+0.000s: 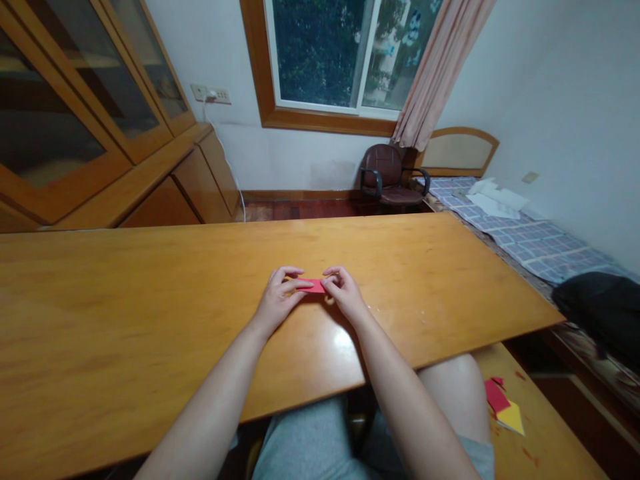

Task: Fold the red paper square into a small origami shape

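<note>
A small strip of red paper (315, 287) is held between my two hands, just above the middle of the wooden table. My left hand (284, 290) pinches its left end, with the thumb lying along the paper. At the right end, the thumb and fingers of my right hand (343, 288) close on it. My fingers cover both ends of the strip, so only its middle shows.
The wooden table (150, 313) stretches out to both sides. On a lower wooden surface at right lie red paper (497, 397) and yellow paper (511, 419). Beyond are a brown armchair (385, 173), a bed (520, 230), a black bag (600, 313) and a glass-door cabinet (115, 143).
</note>
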